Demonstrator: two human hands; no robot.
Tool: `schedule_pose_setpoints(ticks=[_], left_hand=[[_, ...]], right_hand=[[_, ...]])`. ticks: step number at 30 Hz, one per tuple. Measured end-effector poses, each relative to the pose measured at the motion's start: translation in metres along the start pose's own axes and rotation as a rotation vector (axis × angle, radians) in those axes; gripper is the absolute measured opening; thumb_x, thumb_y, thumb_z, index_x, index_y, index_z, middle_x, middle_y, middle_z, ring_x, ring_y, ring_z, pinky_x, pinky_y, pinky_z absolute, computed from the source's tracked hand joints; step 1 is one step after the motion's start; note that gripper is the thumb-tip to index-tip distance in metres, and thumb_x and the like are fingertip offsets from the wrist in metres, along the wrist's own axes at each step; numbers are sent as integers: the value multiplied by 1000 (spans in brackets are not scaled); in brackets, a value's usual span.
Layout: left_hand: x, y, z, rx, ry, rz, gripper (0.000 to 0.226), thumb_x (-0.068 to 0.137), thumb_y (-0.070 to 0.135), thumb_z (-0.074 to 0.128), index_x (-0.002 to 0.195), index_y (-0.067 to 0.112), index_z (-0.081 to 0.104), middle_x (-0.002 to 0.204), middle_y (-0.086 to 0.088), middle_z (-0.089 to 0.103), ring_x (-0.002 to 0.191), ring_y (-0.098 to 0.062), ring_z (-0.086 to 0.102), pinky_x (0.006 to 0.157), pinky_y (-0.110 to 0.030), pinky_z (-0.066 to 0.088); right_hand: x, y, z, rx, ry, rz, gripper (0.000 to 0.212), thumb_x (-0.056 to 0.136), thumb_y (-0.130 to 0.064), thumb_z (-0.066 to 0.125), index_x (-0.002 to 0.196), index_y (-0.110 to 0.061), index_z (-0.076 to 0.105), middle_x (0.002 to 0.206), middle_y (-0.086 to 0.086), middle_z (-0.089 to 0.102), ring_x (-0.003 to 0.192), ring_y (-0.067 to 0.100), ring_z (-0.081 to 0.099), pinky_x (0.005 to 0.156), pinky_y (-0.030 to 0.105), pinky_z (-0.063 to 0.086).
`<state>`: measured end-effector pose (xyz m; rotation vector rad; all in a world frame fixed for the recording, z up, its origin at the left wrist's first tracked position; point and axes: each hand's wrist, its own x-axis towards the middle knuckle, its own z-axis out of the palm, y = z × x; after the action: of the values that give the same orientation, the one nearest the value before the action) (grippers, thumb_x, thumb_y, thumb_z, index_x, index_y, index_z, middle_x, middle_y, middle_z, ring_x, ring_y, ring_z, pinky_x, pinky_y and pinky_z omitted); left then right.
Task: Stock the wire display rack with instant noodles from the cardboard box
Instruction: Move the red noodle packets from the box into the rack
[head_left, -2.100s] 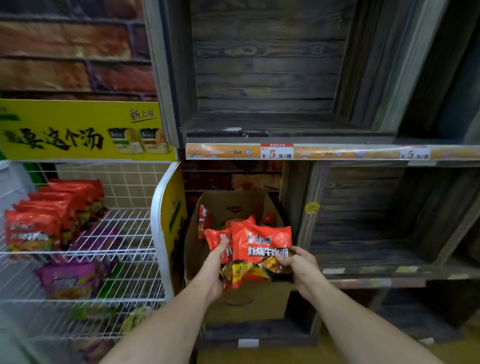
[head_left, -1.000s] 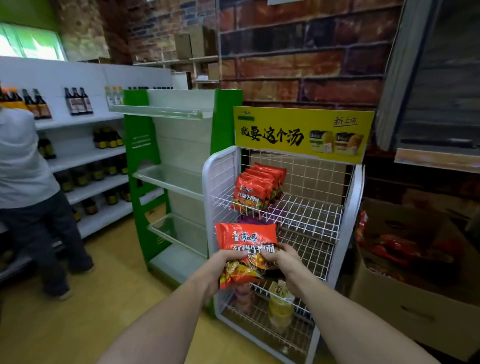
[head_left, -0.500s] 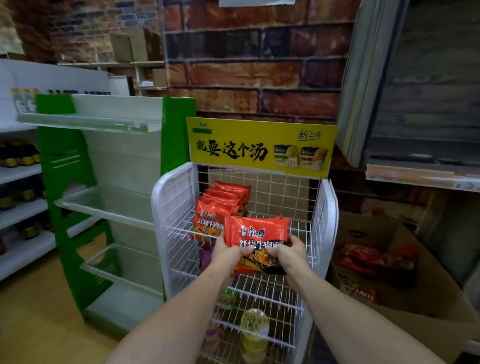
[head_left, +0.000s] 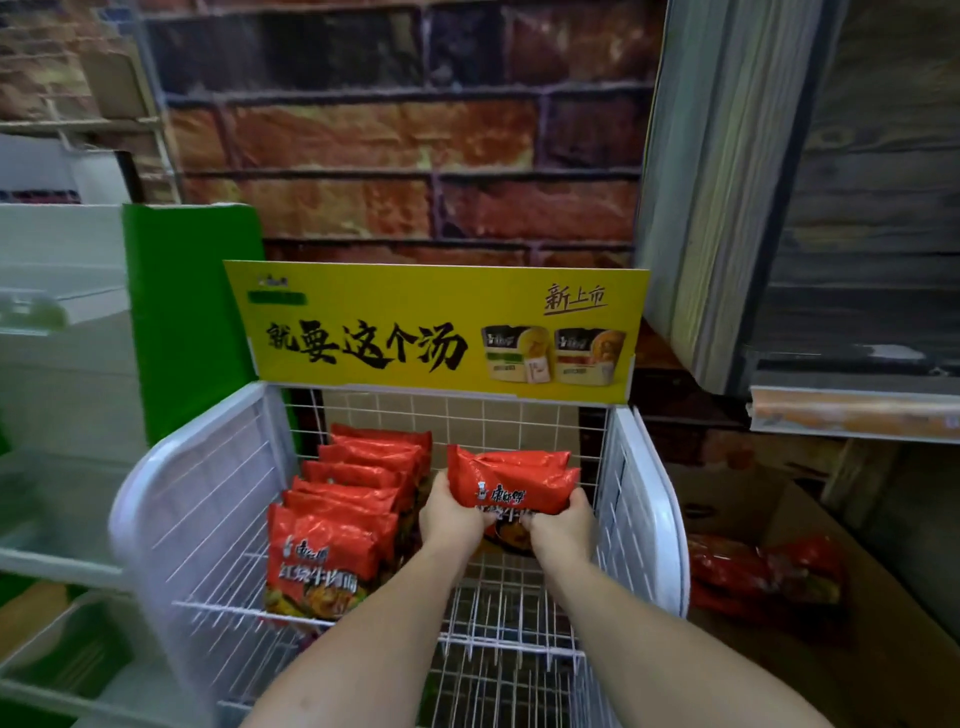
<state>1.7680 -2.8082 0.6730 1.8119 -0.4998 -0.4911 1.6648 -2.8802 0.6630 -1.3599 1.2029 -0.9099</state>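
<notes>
The lower half of the held packets (head_left: 511, 480) is hidden behind the left hand (head_left: 449, 519) and right hand (head_left: 563, 525) that grip them. The bundle seems to be two or three packets, but the count cannot be told. Most fingers lie out of sight behind the wrappers.

In the row of packets (head_left: 332, 545) only the front one shows its face; the rest show just top edges.

On the wire rack (head_left: 644, 519), the lower shelves are covered by the forearms and cut off at the bottom edge, and the left panel is smeared.

The cardboard box (head_left: 883, 649) runs off the right and bottom edges, and the boxed packets (head_left: 753, 582) are dark and blurred.

Small print at the top left of the yellow sign (head_left: 436, 327) is unreadable.
</notes>
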Motion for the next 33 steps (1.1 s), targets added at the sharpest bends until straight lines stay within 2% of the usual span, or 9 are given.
schedule_pose_setpoints(ticks=[4,7,11,14,23,25,27,30,33], left_hand=[[30,-12,10,-2,10,-17,65,80,4,84,135,26,57,114,4,68,107,-17,60,97,-35,48],[52,-17,19,-33,24,-40,65,79,2,83,134,26,58,119,0,69,114,-21,62,102,-41,50],[75,-24,29,-42,-5,-57,70,77,3,85,135,27,56,120,1,68,116,-23,63,102,-43,51],[90,-33,37,-16,-25,-67,74,78,6,86,141,27,53,126,-2,66,121,-25,61,105,-45,50],[104,-49,46,73,-40,-60,80,81,10,84,149,29,45,130,-5,62,124,-28,59,103,-45,49],[102,-48,45,114,-44,-61,84,82,14,84,152,29,39,133,-6,61,127,-29,57,107,-48,48],[99,-45,43,167,-32,-59,98,83,18,84,160,29,25,142,-10,56,134,-32,52,109,-49,45],[91,-38,38,178,-11,-10,116,83,19,85,165,30,3,158,-10,41,145,-32,40,117,-49,36],[82,-31,30,190,5,111,122,83,26,85,164,28,-6,171,-4,17,157,-25,17,127,-44,19]], right_hand=[[22,2,18,-67,29,17,41,81,-4,78,108,-28,58,105,-1,66,95,20,59,81,33,44],[37,5,31,-99,49,9,46,76,-8,84,110,-27,59,107,-1,67,102,23,62,88,38,49],[55,3,40,-151,81,9,48,70,-15,91,103,-27,57,101,-5,66,96,20,61,91,43,53],[66,9,43,-196,103,24,49,72,-20,90,103,-30,54,102,-7,61,96,16,56,92,40,51],[82,30,53,-300,105,46,44,75,-25,89,107,-20,59,106,1,67,103,26,65,83,33,47],[81,30,52,-299,101,61,43,76,-25,88,106,-21,57,105,1,67,103,26,66,86,35,50],[80,28,51,-301,99,76,45,76,-27,88,105,-22,54,103,-1,65,103,27,66,87,37,51],[75,25,48,-266,121,79,72,71,-33,91,129,-22,50,118,2,66,113,29,64,93,43,52],[64,23,46,-250,144,76,107,65,-39,93,152,-26,33,138,5,60,128,31,56,105,50,48]])
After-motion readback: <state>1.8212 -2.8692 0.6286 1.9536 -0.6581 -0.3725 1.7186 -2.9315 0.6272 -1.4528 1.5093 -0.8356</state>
